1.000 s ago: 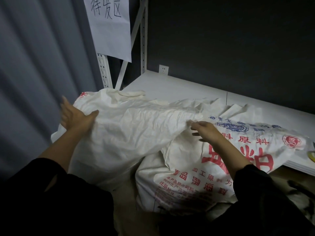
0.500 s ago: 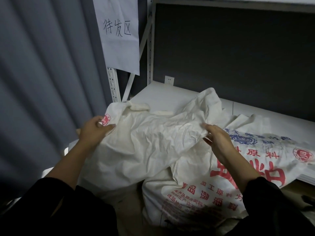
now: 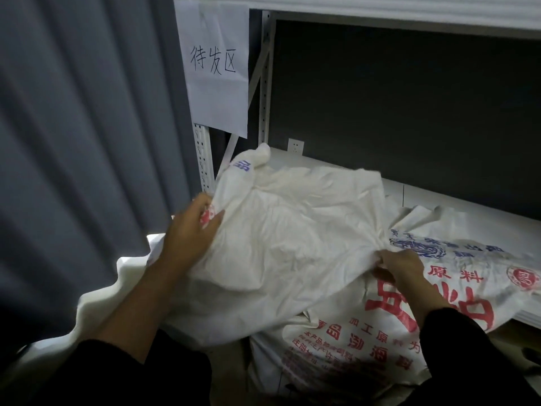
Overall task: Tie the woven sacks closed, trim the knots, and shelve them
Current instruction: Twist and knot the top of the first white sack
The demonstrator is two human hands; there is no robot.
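Two-handed, hoisted the crumpled white woven sack point(image 3: 287, 244) higher against the white shelf point(image 3: 322, 168), atop the red-printed woven sack point(image 3: 366, 341); gripped its corner with left hand point(image 3: 194, 227), pinched bunched fabric with right hand point(image 3: 401, 266); likely mid-shelving.

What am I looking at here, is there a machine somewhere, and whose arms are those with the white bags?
No machine here: a person works with bare hands. The one picture comes from a camera worn on the head, looking forward and down. The left hand holds the left edge of a plain white sack, and the right hand pinches a bunch of its fabric. That sack lies partly over a printed sack with red lettering, whose top rests on a white shelf. A paper sign hangs on the shelf post, beside a grey curtain.
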